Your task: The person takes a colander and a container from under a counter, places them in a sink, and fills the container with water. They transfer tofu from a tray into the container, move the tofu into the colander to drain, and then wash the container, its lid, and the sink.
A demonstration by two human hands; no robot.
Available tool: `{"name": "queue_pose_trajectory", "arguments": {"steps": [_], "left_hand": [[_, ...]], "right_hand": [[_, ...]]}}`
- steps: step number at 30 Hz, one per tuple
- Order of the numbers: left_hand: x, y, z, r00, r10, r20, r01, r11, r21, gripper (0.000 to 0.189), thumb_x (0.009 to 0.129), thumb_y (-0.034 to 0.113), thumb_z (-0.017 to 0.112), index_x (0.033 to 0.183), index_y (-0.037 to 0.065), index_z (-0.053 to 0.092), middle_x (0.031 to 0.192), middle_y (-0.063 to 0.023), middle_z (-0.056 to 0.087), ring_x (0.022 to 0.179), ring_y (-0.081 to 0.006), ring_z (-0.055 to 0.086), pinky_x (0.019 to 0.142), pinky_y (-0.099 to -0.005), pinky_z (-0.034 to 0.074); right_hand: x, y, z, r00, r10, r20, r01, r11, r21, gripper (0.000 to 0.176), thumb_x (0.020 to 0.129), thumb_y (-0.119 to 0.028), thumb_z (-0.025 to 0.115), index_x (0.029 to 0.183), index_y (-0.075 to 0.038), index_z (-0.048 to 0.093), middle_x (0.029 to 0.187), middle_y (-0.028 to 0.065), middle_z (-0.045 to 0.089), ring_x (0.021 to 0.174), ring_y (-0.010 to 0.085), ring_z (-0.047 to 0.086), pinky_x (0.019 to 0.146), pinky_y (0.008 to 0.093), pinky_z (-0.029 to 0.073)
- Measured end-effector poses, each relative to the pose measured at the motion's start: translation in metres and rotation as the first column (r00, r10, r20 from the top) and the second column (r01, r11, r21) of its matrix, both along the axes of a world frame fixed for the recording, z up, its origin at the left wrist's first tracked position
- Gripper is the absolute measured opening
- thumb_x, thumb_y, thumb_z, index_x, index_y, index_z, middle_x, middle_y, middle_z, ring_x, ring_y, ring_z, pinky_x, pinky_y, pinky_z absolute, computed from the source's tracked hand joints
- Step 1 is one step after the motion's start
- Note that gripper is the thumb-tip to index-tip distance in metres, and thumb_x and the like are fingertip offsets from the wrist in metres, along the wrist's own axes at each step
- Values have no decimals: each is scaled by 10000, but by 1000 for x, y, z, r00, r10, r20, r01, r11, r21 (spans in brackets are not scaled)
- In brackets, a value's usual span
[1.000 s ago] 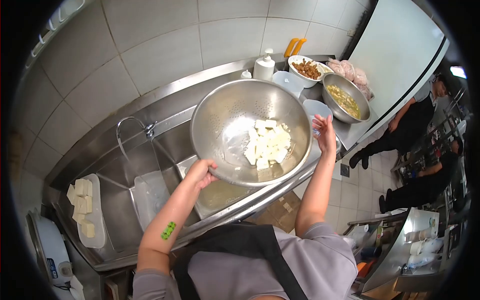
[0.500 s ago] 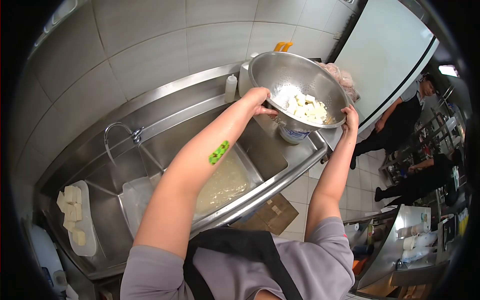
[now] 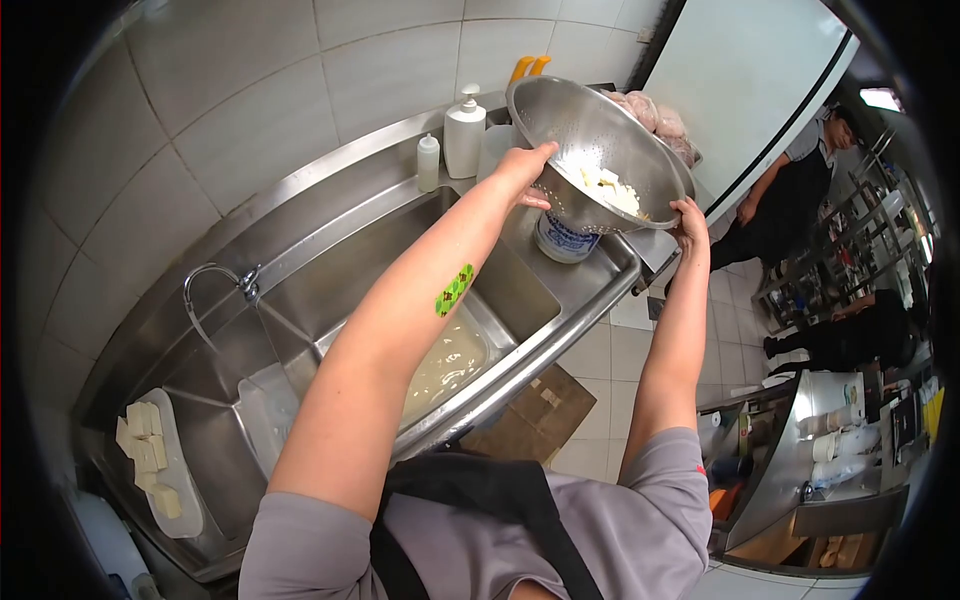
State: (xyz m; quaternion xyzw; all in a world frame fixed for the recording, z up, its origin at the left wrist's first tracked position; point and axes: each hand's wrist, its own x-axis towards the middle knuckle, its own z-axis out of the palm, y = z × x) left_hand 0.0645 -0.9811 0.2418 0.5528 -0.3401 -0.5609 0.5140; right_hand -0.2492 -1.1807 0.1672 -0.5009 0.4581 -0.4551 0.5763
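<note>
My left hand [image 3: 528, 178] grips the near left rim of a metal colander [image 3: 640, 135], with its thumb over the edge. On the opposite side, the fingers of my right hand [image 3: 690, 222] are closed on the rim. The colander is tilted in the air, its inside facing partly toward me. Pale cubes like tofu [image 3: 615, 190] lie gathered low in its bowl. Partly hidden below it stands a white tub with a blue label [image 3: 565, 240], on the sink's end ledge.
A steel sink [image 3: 310, 270] holds a container of cloudy liquid [image 3: 450, 355]. Pale blocks [image 3: 148, 445] sit on a white tray [image 3: 190, 500]. A pump bottle [image 3: 464, 135] and squeeze bottle [image 3: 428, 163] stand along the wall. Two people [image 3: 790, 180] are at the right.
The colander is tipped more steeply, and its cubes show less. Both hands keep their hold. My view has shifted, bringing the pump bottle and more of the tub into sight.
</note>
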Motion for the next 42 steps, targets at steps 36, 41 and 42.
{"name": "queue_pose_trajectory", "arguments": {"steps": [36,41,42], "left_hand": [[323,715,-489,642,616,456,-742,349,573,200,704,138,502,835,47,622,707,-144,566,689,-262,566,646,-366,469],[308,673,-472,695,317,646,-717,233,657,275,710,144,494,918,11,615,943,-215,571,916,-304,558,771,-351,462],[313,673,-475,704,323,633,-707,233,668,291,711,146,493,934,4,613,990,-230,572,962,-313,556,796,-348,460]], "right_hand": [[611,510,-133,323,843,430,-938,227,261,235,872,-98,385,985,87,475,876,169,582,784,258,606,718,343,518],[682,554,-168,857,492,-154,-503,863,-41,209,790,-15,450,983,56,480,880,151,548,785,267,564,702,360,487],[687,546,-169,929,208,-307,-318,871,-374,235,765,7,467,997,46,485,913,156,546,842,287,545,769,365,462]]}}
